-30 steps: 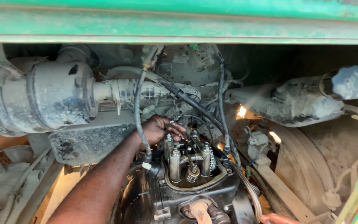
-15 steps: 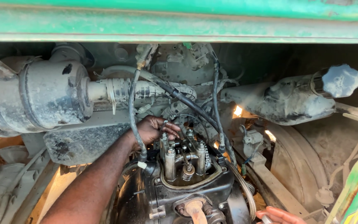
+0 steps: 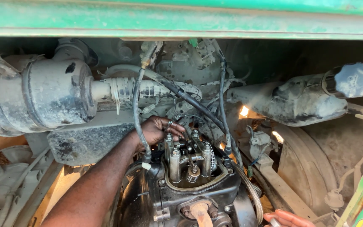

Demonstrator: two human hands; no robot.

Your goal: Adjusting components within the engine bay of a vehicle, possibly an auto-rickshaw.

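Head view: your left hand (image 3: 158, 130) has its fingers pinched together on a small metal part atop the open valve gear (image 3: 190, 157), studs upright just below-right of it, while your right hand (image 3: 284, 218), farther off, w/ grip hidden, sits low right.

The engine block (image 3: 181, 197) was dark cast metal, oily and faintly glossy. Its valve springs and studs (image 3: 190, 157) looked like bare steel (dulled by grease). The large cylinder (image 3: 43, 98) was matt grey metal, dusty and chipped. The hoses (image 3: 137, 113) were smooth black rubber. The green panel (image 3: 181, 19) was scuffed painted metal.
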